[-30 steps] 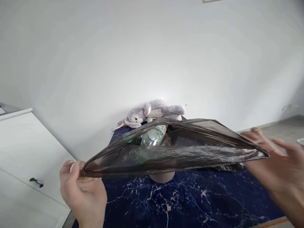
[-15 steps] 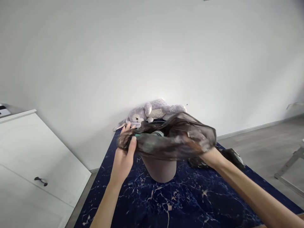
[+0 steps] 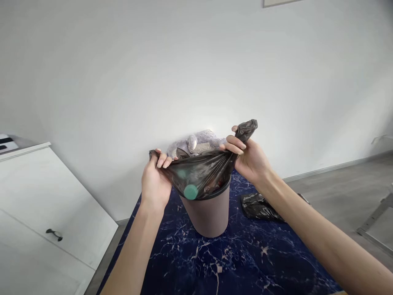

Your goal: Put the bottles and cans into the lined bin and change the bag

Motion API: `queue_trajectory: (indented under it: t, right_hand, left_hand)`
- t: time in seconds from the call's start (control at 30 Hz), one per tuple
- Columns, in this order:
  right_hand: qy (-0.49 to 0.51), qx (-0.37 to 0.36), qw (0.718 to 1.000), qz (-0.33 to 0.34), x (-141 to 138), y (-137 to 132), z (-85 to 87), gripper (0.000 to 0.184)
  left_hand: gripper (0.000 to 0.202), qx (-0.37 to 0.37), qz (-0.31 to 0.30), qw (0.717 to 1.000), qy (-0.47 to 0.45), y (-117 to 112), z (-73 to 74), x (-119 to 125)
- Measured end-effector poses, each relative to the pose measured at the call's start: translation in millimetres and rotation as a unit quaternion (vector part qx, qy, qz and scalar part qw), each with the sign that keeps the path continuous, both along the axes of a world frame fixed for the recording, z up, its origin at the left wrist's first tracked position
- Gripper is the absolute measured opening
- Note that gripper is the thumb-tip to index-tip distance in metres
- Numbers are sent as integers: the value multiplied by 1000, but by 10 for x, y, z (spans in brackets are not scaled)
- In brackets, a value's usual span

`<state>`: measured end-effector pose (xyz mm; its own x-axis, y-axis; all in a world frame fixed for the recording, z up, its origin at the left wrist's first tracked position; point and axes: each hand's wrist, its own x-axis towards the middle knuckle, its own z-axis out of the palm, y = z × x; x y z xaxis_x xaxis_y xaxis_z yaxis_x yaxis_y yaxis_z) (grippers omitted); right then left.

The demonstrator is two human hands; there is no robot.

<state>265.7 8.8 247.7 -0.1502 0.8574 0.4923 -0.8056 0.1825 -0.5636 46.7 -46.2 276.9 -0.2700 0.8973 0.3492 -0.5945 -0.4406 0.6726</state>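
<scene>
A thin black trash bag (image 3: 205, 170) is stretched upward between my hands, its lower part down inside a greyish-brown trash bin (image 3: 208, 217). My left hand (image 3: 156, 180) is closed on the bag's left edge. Higher up, my right hand (image 3: 248, 157) grips the right side, with a bunched end sticking out above the fingers. Through the sheer plastic shows a round green thing (image 3: 190, 191), pressed against the front near the bin's rim. Other contents behind the film are too dim to name.
The bin stands on a dark blue marble-patterned table (image 3: 190, 266). Behind it a grey plush toy (image 3: 196, 141) lies against the wall. Crumpled black plastic (image 3: 260, 207) rests to the right. A white cabinet (image 3: 46, 205) stands at the left.
The bag's rim has come up off the outside of the bin and is now pulled taut above it. My right hand has risen and moved left; both hands grip the plastic.
</scene>
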Motion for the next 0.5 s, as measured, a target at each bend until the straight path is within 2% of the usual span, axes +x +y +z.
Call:
queue_trajectory:
  t: [0.13, 0.27, 0.33, 0.37, 0.43, 0.5]
  right_hand:
    - [-68, -46, 996, -38, -129, -19, 125, 18]
    - [-201, -4, 979, 1, -258, -176, 245, 21]
    - [-320, 50, 946, 18, -323, -256, 293, 26]
    - [-377, 85, 922, 23, -360, -282, 310, 33]
    - [-449, 176, 876, 20, -451, -295, 321, 50]
    - [-468, 280, 838, -13, -564, -259, 303, 51]
  left_hand:
    - [30, 53, 26, 990, 127, -81, 85, 99]
    - [29, 47, 43, 953, 296, -129, 138, 101]
    - [31, 59, 79, 911, 400, -147, 182, 78]
    - [31, 72, 103, 880, 458, -159, 208, 70]
    - [30, 102, 149, 805, 566, -195, 262, 77]
    - [28, 126, 169, 733, 647, -248, 312, 119]
